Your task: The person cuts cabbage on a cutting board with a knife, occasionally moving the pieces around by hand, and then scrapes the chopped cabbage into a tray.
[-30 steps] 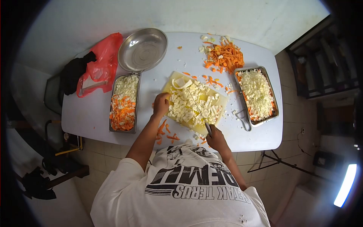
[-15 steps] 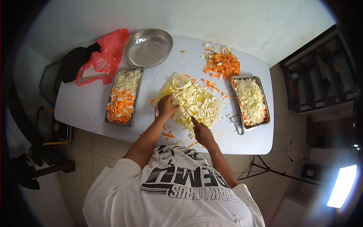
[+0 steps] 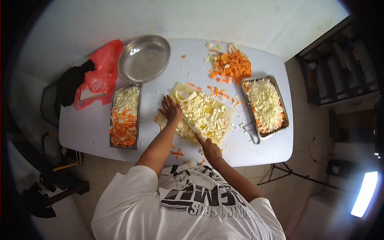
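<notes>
Two grips: right grip [image 3: 210,150] wraps knife [image 3: 191,124], left grip [image 3: 171,110] flat on cabbage [image 3: 205,116].

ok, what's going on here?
A person is at a white table. Their right hand grips a knife, blade angled across a pile of pale chopped vegetable on a cutting board. The left hand rests open on the pile's left side. A metal tray of chopped vegetables sits left of the board, another tray right.

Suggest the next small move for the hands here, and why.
Probably slide the knife, held in the right hand, under the chopped cabbage toward the left hand: its blade lies at the pile's edge on the cutting board, left hand bracing opposite.
</notes>
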A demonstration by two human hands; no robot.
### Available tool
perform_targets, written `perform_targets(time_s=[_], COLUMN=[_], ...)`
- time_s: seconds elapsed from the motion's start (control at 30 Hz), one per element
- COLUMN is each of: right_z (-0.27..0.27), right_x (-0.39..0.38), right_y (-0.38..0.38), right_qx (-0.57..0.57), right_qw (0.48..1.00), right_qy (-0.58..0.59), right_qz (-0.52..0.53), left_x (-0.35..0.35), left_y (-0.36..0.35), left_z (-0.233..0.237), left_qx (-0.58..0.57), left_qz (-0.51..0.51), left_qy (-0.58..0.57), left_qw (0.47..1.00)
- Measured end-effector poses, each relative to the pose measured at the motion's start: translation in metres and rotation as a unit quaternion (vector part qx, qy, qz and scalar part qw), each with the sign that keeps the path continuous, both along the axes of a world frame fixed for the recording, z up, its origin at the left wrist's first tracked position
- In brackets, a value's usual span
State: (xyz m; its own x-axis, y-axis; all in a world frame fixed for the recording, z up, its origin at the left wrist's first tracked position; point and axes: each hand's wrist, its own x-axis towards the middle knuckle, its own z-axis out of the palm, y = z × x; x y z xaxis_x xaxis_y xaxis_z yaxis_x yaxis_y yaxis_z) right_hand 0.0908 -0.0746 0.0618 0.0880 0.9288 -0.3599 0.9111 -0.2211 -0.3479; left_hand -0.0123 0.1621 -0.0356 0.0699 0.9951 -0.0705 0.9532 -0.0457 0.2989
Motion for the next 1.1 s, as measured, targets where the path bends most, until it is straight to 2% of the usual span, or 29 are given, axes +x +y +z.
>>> perform_targets(time_s=[0.03,0.1,0.17,0.2,0.3,0.4,0.57,0.73,0.9,1.0,1.1], right_z=[-0.003,-0.01,-0.009,-0.004,0.01,0.023,0.015,0.01,0.002,0.001,0.006], right_x=[-0.007,-0.002,0.02,0.028,0.028,0.023,0.021,0.025,0.035,0.034,0.036], right_y=[-0.007,-0.007,0.0,0.002,0.006,0.013,0.017,0.014,0.026,0.017,0.02], right_qx=[-0.029,-0.012,0.014,0.068,0.049,0.044,0.012,0.022,-0.018,-0.026,0.006], right_qw=[0.999,0.999,0.978,0.96,0.952,0.953,0.974,0.981,0.97,0.971,0.98], right_qy=[-0.026,0.032,0.205,0.272,0.302,0.298,0.227,0.192,0.243,0.236,0.197], right_qz=[0.008,0.001,-0.022,-0.02,-0.033,-0.007,0.004,0.016,-0.011,0.006,0.022], left_x=[-0.008,-0.012,-0.01,-0.015,-0.031,-0.027,-0.009,-0.007,0.002,-0.003,-0.006], left_y=[-0.009,-0.012,-0.008,-0.006,0.003,0.01,0.016,0.007,0.01,0.008,0.007], left_z=[-0.005,-0.002,0.007,0.007,0.012,0.018,0.015,0.017,0.01,0.007,0.019], left_qx=[0.022,0.014,-0.007,0.003,0.01,0.013,-0.047,-0.043,-0.015,0.023,-0.006], left_qz=[-0.018,-0.013,0.016,0.047,0.153,0.123,0.081,0.06,0.048,0.038,0.059], left_qy=[0.021,-0.01,-0.068,-0.121,-0.204,-0.191,-0.14,-0.1,-0.005,-0.052,-0.079], left_qw=[0.999,1.0,0.998,0.992,0.967,0.974,0.986,0.992,0.999,0.998,0.995])
